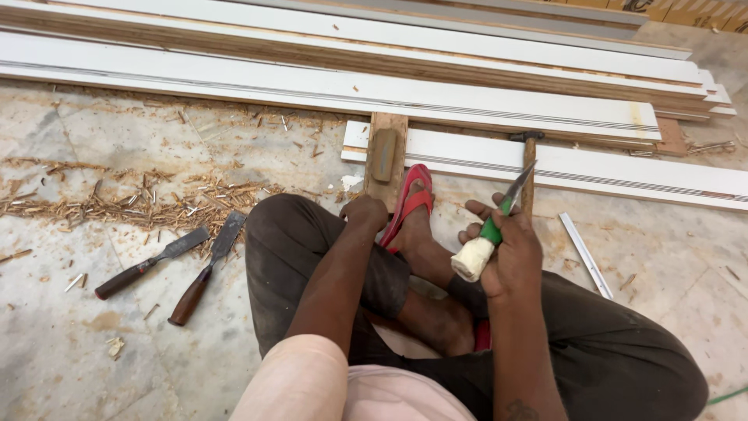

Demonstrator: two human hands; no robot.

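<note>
1. The white boards (436,101) stacked along the far side of the floor (93,327) lie just past your foot. If you lean or shift your weight forward, the sandal (411,201) could knock the nearest board — it already rests right against it.
2. The wooden block (387,160) with its grey sharpening stone (382,154) sits at the edge of that nearest board, and your left hand (364,212) is closed into a fist just at its near end. Whether it actually grips the block, I cannot tell. If it doesn't, the block may skid under pressure.
3. Your right hand (510,249) is wrapped tight around the green-handled chisel (492,226), blade pointing away and up, over your shin. A slip here would send the edge toward your bare foot or the left fingers.
4. Two loose chisels (175,265) lie on the floor at your left knee — easy to kneel on.
5. The shavings (132,204) beyond them make slippery footing.
</note>
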